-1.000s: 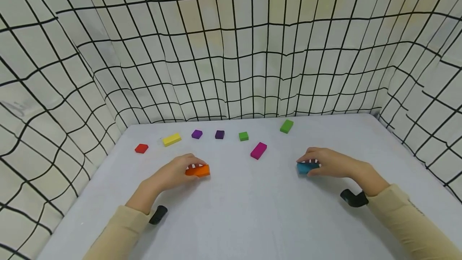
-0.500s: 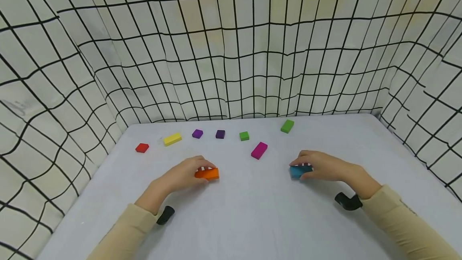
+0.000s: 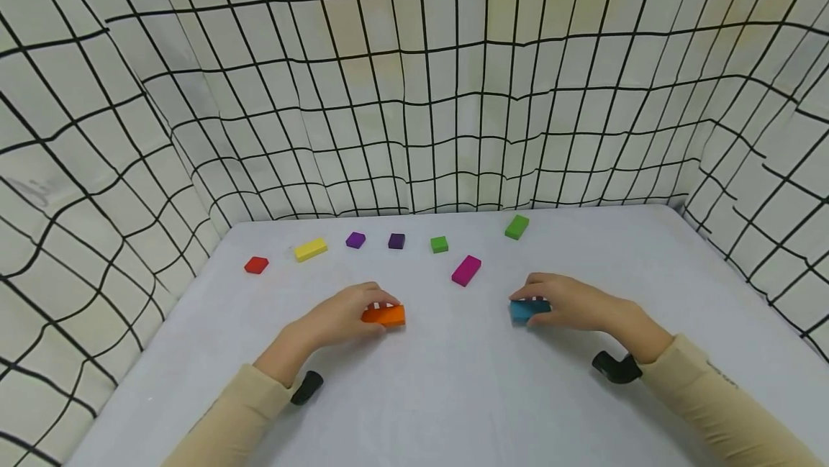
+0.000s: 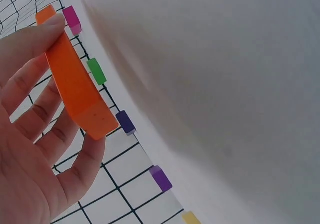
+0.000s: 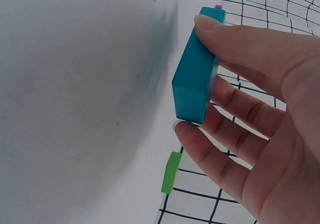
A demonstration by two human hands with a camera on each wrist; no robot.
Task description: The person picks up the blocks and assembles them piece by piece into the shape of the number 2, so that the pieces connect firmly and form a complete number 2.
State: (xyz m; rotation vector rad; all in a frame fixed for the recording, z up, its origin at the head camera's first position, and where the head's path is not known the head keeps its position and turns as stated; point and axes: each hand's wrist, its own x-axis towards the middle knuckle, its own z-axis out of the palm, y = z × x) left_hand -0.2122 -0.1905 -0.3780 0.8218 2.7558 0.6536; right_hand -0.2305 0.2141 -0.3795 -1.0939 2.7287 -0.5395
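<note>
Between thumb and fingers, my left hand [image 3: 346, 314] holds an orange block [image 3: 387, 316], left of the table's middle. In the left wrist view the thumb lies across one long face of this orange block [image 4: 75, 79] and the fingers sit behind it. My right hand [image 3: 573, 301] pinches a blue block [image 3: 526, 310] on the other side. The right wrist view has the thumb over the near face of the blue block [image 5: 195, 69], one fingertip at its lower end. Both blocks point inward with a gap of white tabletop between them. A magenta block [image 3: 466, 270] lies beyond that gap.
Along the far part of the white table [image 3: 427, 402] lie a red block [image 3: 256, 265], a yellow block [image 3: 311, 250], two purple blocks [image 3: 355, 240], a small green block [image 3: 439, 245] and a longer green block [image 3: 517, 227]. Black netting [image 3: 447, 103] hangs around the back and sides.
Both hands have moved inward and slightly nearer the person: the left hand rightward with the orange block, the right hand leftward with the blue block. The gap between them has narrowed.
</note>
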